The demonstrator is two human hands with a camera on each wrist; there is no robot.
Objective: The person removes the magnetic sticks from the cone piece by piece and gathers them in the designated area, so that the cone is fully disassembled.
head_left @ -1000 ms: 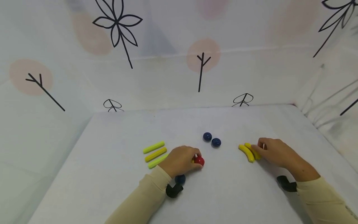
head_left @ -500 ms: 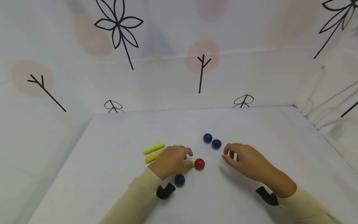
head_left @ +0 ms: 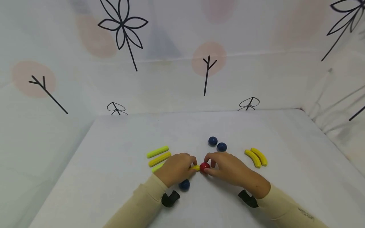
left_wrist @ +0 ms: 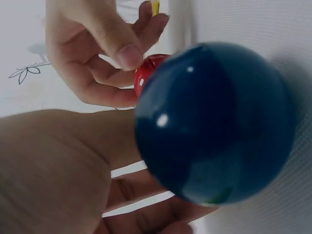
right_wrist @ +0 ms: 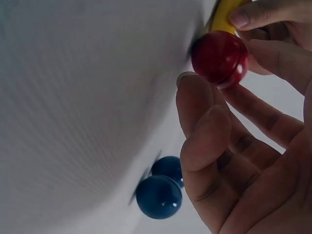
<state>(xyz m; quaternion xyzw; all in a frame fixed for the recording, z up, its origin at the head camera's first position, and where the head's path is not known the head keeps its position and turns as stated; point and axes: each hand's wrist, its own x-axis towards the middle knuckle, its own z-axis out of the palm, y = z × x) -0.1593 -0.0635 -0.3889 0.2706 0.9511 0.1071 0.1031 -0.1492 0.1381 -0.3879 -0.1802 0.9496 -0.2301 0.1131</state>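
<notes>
My left hand [head_left: 175,169] pinches a curved yellow piece [head_left: 195,168] between thumb and fingers, and most of that piece is hidden behind the hand. Its right end meets a glossy red ball [head_left: 204,168]. Thumb and fingers of my right hand [head_left: 228,167] hold the red ball from the right side. The right wrist view has the red ball [right_wrist: 220,58] directly against the yellow piece [right_wrist: 225,17]. A dark blue ball [head_left: 184,185] lies just below my left hand, and it looms large as a blue ball [left_wrist: 214,124] in the left wrist view.
Straight yellow sticks [head_left: 159,159] lie to the left, partly covered by my left hand. Two blue balls [head_left: 217,144] sit beyond my right hand. Two curved yellow pieces [head_left: 256,157] lie side by side at the right on the white table [head_left: 128,133].
My right hand has moved left from the curved yellow pieces to the red ball and now holds it. My left hand let go of the ball, drew back slightly and now pinches the yellow piece.
</notes>
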